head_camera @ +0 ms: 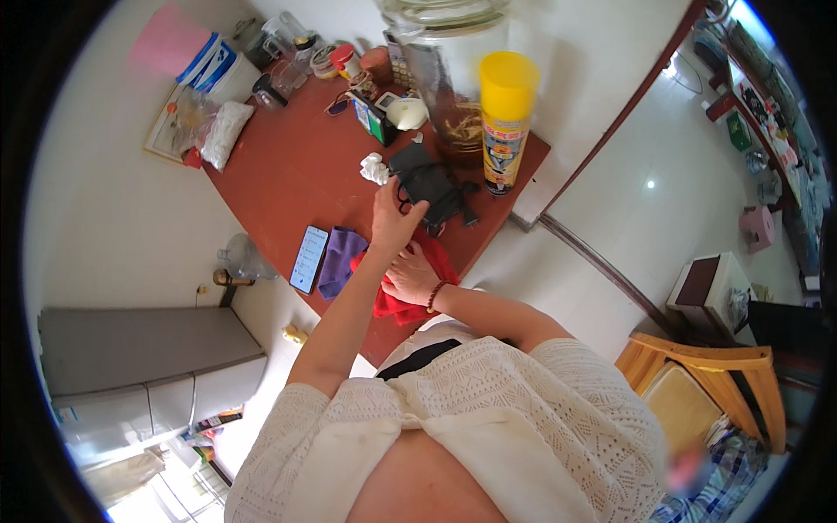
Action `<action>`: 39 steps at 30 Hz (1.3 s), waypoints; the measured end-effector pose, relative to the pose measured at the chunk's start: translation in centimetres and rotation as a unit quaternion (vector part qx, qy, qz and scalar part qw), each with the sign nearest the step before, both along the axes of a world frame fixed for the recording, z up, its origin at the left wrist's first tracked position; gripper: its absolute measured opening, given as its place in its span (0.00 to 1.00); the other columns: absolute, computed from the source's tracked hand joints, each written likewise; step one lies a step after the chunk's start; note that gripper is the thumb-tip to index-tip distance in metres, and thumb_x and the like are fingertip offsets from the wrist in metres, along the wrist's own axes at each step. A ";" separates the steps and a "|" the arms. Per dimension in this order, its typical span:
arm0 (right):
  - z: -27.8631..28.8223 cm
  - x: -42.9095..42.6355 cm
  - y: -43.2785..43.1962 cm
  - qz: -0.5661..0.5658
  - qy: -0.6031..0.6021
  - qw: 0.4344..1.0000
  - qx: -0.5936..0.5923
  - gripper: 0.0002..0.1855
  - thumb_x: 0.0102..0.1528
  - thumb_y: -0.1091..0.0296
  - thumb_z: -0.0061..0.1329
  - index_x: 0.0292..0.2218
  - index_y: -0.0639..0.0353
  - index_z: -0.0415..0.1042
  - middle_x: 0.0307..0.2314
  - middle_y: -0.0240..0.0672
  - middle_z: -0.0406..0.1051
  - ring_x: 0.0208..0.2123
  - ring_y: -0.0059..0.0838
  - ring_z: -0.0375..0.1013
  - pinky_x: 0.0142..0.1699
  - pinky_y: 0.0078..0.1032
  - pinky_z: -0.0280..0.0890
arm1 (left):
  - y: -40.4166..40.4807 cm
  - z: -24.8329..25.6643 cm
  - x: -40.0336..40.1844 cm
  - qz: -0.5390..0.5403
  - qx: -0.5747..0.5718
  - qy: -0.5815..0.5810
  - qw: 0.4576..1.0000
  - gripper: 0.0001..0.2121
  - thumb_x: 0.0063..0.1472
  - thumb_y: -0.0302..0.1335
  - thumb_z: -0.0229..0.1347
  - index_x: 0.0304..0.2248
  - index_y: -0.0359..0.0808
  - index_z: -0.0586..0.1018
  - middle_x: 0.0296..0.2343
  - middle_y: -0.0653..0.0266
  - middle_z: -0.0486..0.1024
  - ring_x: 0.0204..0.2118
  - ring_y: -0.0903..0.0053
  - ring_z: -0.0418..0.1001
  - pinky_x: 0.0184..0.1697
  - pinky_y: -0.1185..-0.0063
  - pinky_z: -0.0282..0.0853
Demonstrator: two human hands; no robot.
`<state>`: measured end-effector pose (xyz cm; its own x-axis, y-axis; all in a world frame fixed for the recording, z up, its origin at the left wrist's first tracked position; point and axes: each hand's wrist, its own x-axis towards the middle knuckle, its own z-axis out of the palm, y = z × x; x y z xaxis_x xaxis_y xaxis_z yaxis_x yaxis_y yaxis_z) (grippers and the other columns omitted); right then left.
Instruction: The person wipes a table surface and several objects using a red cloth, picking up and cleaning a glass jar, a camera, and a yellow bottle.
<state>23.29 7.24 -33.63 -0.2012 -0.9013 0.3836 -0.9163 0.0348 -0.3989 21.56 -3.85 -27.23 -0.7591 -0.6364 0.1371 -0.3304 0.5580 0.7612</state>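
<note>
My left hand (394, 221) reaches over the near left edge of a black case-like item (428, 183) with a dark cord and plug around it. Its thumb and fingers are spread; whether they touch the item is unclear. My right hand (413, 276), with a beaded bracelet at the wrist, presses bent fingers into a bunched red cloth (441, 257). Left of the red cloth lies a folded purple cloth (341, 258). A smartphone (308, 259) with its screen lit sits beside that. Crumpled white tissue (375, 169) rests just beyond my left fingertips.
The reddish-brown tabletop (281, 176) holds a yellow-capped spray can (507, 124) and a large glass jar (451, 98). Jars, cups and a white bucket (229, 78) crowd its far side. At lower right are a wooden chair (706, 359) and a person in plaid (726, 471).
</note>
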 end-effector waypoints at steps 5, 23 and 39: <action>0.8 -0.7 4.7 0.062 -0.003 0.998 -0.012 0.26 0.49 0.54 0.52 0.48 0.51 0.68 0.44 0.32 0.67 0.47 0.35 0.63 0.47 0.46 0.59 | 1.5 -2.0 0.2 -0.025 -0.025 -0.120 0.992 0.55 0.44 0.47 0.67 0.65 0.41 0.47 0.62 0.45 0.48 0.58 0.50 0.61 0.56 0.62 0.64; 8.1 -9.3 7.6 -0.263 -0.420 0.861 -0.113 0.21 0.55 0.66 0.53 0.48 0.65 0.68 0.39 0.49 0.72 0.43 0.45 0.72 0.50 0.34 0.65 | -1.1 -1.1 2.3 -0.105 -0.026 -0.155 0.982 0.39 0.49 0.31 0.63 0.61 0.54 0.60 0.63 0.55 0.50 0.47 0.57 0.74 0.48 0.65 0.73; 5.0 -9.3 1.9 -0.199 -0.369 0.894 -0.158 0.22 0.58 0.61 0.50 0.49 0.65 0.67 0.43 0.47 0.68 0.47 0.45 0.68 0.54 0.33 0.61 | -0.6 1.5 11.3 -0.005 -0.069 -0.239 0.968 0.40 0.50 0.37 0.64 0.61 0.47 0.59 0.62 0.51 0.52 0.54 0.53 0.67 0.53 0.62 0.66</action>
<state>13.99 9.14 -28.63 -0.7851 -0.5718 0.2379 -0.3407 0.0779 -0.9369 32.82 -4.45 -25.72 -0.7628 -0.6291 -0.1491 -0.6210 0.6485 0.4402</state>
